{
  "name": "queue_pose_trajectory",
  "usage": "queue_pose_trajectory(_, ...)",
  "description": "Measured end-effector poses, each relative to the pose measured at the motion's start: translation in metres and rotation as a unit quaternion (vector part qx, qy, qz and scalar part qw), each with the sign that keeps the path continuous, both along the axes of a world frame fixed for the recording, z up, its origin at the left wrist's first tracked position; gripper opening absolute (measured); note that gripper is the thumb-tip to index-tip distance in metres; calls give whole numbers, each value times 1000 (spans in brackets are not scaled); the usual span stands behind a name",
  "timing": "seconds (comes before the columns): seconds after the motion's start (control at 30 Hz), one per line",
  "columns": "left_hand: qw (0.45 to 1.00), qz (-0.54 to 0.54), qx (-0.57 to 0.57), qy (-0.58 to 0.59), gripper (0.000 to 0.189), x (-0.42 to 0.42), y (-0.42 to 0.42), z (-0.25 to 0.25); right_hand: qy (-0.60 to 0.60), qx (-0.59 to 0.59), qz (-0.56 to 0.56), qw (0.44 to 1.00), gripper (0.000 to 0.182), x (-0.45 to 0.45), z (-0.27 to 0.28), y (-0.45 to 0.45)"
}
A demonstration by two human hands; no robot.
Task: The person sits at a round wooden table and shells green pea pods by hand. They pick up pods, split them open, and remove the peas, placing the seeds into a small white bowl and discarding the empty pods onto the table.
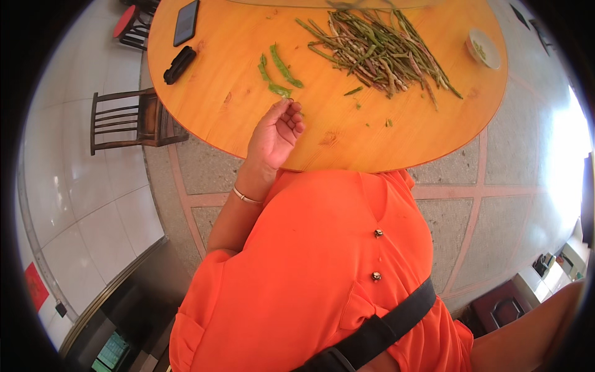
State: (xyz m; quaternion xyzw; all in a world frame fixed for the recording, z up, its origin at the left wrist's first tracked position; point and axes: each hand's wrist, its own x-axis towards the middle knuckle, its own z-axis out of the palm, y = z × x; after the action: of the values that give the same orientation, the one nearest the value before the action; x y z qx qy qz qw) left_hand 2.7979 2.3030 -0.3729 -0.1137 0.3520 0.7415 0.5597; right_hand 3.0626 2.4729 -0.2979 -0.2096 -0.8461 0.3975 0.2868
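Observation:
My left hand (279, 130), with a bracelet on its wrist, is palm up over the near part of the round wooden table (223, 116). Its fingers are curled and the thumb tip is close to the index fingertip, at the lower end of a flat green bean pod (279, 89). Whether anything is pinched there cannot be told. A second green pod (284, 67) lies just beside, to the right. A large heap of long green and purplish beans (383, 51) spreads over the back right of the table. My right hand is out of view; only the arm shows at lower right.
A phone (187, 23) and a black object (179, 65) lie at the table's left. A white bowl (483, 49) with small green bits stands near the right edge. Bean scraps (388, 122) are scattered nearer me. A wooden chair (139, 118) stands left of the table.

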Motion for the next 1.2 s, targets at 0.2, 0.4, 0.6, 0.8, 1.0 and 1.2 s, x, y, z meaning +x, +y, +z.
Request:
queue_pose_trajectory(0.2,1000,-6,-8,-7,6,4,-1,-4,-46,-59,-21,997,48,-7,-37,-1)
queue_pose_trajectory(0.4,1000,-3,-5,-13,9,3,-1,1,-64,-90,-31,993,45,-10,-51,-1)
queue_pose_trajectory(0.6,1000,-9,-6,-17,10,4,-1,-5,-77,-108,-32,991,42,-14,-57,-1)
queue_pose_trajectory(0.8,999,-19,-1,-32,9,9,2,-5,-92,-126,-30,987,40,-13,-60,-1)
queue_pose_trajectory(1.0,1000,-8,-6,-17,10,6,3,-4,-93,-145,-35,984,37,-16,-60,4)
queue_pose_trajectory(1.2,999,-8,-14,-32,8,6,-1,-13,-100,-164,-38,981,35,-14,-63,3)
